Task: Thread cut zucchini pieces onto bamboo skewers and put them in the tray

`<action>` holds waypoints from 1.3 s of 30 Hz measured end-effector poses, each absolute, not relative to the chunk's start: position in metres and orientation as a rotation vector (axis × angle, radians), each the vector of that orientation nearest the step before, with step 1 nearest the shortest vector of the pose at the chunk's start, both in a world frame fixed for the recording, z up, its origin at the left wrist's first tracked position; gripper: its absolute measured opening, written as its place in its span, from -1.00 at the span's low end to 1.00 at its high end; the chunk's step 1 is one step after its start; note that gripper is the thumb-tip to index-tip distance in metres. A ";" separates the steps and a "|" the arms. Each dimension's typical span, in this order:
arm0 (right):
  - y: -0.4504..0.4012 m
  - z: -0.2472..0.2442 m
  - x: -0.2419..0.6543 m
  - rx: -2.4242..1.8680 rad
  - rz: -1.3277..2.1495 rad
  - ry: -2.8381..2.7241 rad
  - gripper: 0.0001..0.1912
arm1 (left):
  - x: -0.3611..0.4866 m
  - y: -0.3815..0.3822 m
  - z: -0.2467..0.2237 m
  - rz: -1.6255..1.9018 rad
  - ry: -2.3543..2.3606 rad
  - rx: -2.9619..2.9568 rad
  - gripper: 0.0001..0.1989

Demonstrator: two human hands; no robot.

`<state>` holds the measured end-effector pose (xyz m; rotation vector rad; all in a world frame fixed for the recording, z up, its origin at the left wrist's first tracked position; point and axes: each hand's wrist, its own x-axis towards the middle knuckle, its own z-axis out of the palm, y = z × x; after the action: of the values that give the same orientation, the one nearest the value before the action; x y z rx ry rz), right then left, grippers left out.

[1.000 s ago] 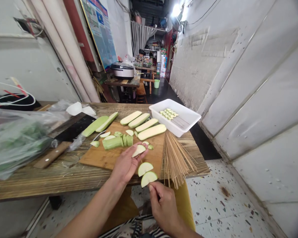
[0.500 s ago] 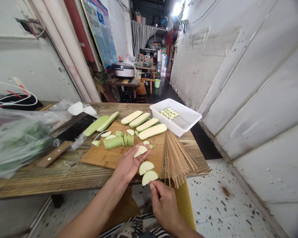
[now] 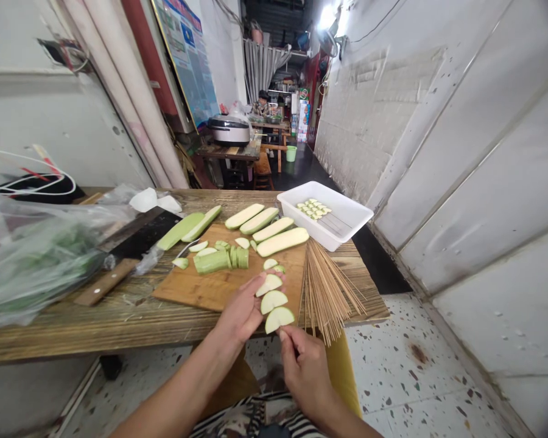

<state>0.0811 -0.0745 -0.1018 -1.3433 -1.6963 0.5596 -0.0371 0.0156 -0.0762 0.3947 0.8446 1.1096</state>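
While skewered half-moon zucchini slices (image 3: 274,302) are pinched at their near end by the right hand (image 3: 305,377), the left hand (image 3: 241,310) is held open, fingers extended against them, above a bamboo cutting board (image 3: 196,289). Loose wooden skewers (image 3: 329,292) are fanned across the counter (image 3: 119,319), and a white plastic tray (image 3: 333,234) is set beyond.

The left hand (image 3: 242,310) touches the farthest of three half-moon squash slices (image 3: 274,302) lined up between the hands, and the right hand (image 3: 304,374) pinches at the nearest. More squash pieces (image 3: 212,263) lie on a wooden cutting board (image 3: 201,292) on the bench (image 3: 119,322). A cleaver (image 3: 105,283) lies left of the board, a fan of bamboo skewers (image 3: 329,298) just right of it, and a white plastic tray (image 3: 347,228) farther right.
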 end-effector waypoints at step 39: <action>-0.084 -0.125 0.154 -1.505 0.513 -1.546 -0.71 | -0.051 0.038 -0.103 1.301 1.248 1.143 -0.66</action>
<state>0.1541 -0.0844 -0.1248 -1.5045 -1.5456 0.5126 -0.0515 0.0379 -0.1029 1.1429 1.2478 1.3008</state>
